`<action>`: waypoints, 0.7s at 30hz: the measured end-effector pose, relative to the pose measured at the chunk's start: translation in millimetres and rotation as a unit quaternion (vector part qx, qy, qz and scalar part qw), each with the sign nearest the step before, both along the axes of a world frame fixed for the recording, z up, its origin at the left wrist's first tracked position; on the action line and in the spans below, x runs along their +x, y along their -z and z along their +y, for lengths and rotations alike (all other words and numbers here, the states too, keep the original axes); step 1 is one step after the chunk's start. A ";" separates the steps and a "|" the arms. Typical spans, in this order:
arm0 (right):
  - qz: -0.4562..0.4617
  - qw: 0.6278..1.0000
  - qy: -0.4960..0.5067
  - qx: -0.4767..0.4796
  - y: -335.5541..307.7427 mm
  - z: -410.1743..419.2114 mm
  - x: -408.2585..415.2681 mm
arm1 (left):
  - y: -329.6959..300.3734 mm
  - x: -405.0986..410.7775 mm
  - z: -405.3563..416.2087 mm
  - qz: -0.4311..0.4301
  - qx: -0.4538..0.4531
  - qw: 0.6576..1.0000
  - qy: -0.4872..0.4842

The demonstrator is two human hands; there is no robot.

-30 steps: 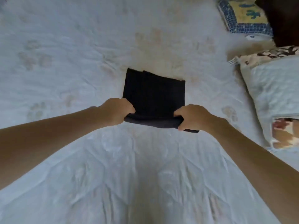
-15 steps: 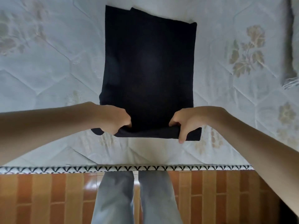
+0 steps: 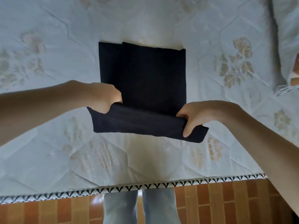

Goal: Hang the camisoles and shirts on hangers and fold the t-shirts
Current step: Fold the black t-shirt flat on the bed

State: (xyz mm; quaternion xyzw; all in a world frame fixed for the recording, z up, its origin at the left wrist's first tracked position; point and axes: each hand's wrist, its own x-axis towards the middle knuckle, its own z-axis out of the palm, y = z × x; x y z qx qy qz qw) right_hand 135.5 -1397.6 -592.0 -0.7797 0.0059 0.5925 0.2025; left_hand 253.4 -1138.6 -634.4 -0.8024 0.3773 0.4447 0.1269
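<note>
As both hands pinch t-shirt hem, mattress edge near

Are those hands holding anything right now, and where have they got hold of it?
Yes. Both grip the black folded garment by its near edge: the left hand at the left corner, the right hand at the right corner, lifting that edge off the bed.

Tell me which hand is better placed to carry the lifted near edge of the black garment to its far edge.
Probably the left hand: it already grips the black garment further up. The right hand pinches lower.
</note>
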 end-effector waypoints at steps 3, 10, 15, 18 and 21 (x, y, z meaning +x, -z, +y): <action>-0.056 0.998 0.007 -0.030 -6.9 -12.3 28.8 | -10.1 31.0 -8.1 -0.031 -0.014 0.999 -0.015; -0.163 0.983 0.027 -0.081 11.6 -43.2 111.7 | -5.2 109.8 -22.8 -0.039 -0.089 0.988 -0.121; -0.190 0.975 0.061 -0.094 51.1 -57.2 160.3 | 29.2 147.9 -33.3 -0.079 -0.076 0.979 -0.174; -0.191 0.973 0.079 -0.099 71.7 -63.7 182.8 | 46.6 167.2 -34.6 -0.082 -0.067 0.974 -0.200; -0.168 0.976 0.106 -0.090 89.4 -73.0 198.8 | 61.8 182.1 -30.0 -0.072 -0.060 0.970 -0.224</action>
